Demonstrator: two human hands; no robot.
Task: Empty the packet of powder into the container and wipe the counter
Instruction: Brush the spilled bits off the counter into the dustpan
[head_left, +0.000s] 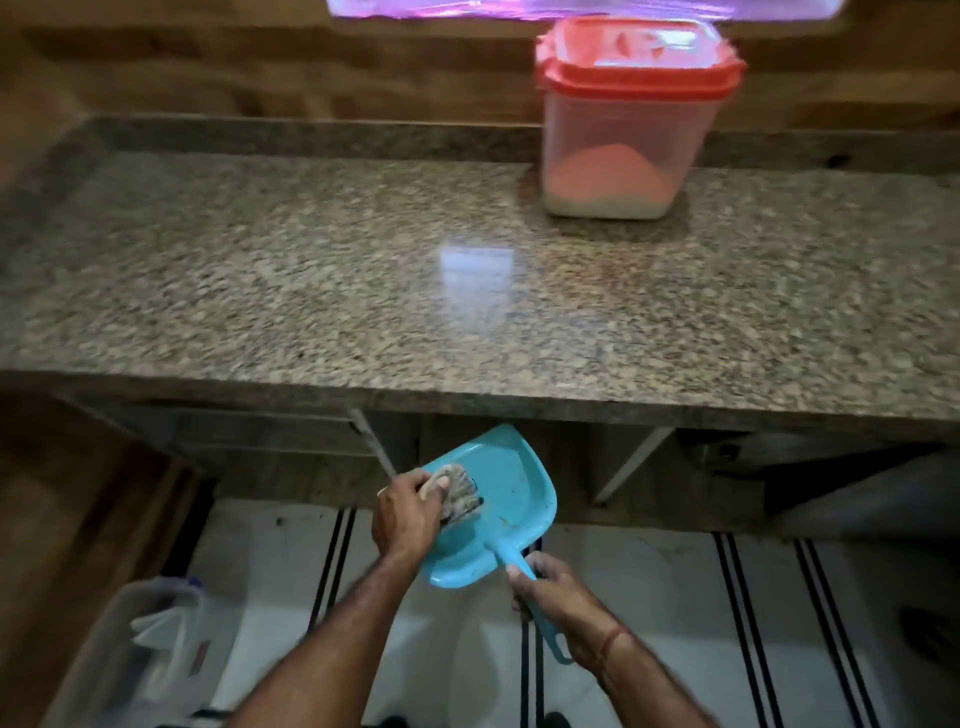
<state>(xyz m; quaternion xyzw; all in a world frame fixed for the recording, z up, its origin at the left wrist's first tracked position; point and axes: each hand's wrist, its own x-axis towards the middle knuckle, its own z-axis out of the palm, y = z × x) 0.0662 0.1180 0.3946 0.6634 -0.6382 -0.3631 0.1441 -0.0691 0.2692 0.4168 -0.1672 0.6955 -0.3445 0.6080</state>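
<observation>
Lidded container (623, 130) holds powder at the counter's (311, 260) back edge. Left hand (405, 514) grips brush (460, 493), right hand (556, 597) grips dustpan (509, 478); wiping seems nearly done.

No readable text anywhere. Pale mark (640, 42) on the lid (597, 78) of the container (621, 161), too blurred to read. Clear bin (98, 654) far down-left of the container has a small reddish label (201, 656), also illegible
</observation>
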